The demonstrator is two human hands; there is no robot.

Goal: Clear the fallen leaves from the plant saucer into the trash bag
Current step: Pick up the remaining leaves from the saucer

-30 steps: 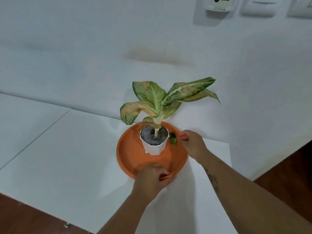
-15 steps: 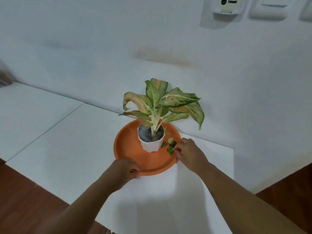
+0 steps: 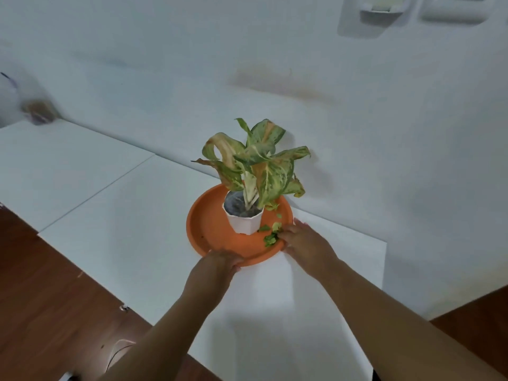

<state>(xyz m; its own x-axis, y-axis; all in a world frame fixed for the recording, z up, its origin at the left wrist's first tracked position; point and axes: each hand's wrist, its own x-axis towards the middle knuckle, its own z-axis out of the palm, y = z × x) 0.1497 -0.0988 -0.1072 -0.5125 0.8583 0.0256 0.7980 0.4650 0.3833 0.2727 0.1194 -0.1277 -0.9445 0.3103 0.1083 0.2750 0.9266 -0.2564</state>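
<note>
clear: white table [image 3: 115,224] left of orange saucer [image 3: 203,232] | blocked: white pot [image 3: 244,222] mid-saucer, foliage [image 3: 258,163] overhanging, wall [image 3: 384,160] behind far edge

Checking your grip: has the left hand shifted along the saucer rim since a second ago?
Yes. The left hand slid leftward along the near rim of the orange saucer, judged against the white pot.

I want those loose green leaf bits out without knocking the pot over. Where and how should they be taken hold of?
Pinch the leaf scraps together as a clump with the fingertips of the right hand, coming in over the saucer's low right rim. They lie flat and loose, in the open strip between the white pot and the rim, so a side approach probably clears the overhanging foliage.
</note>
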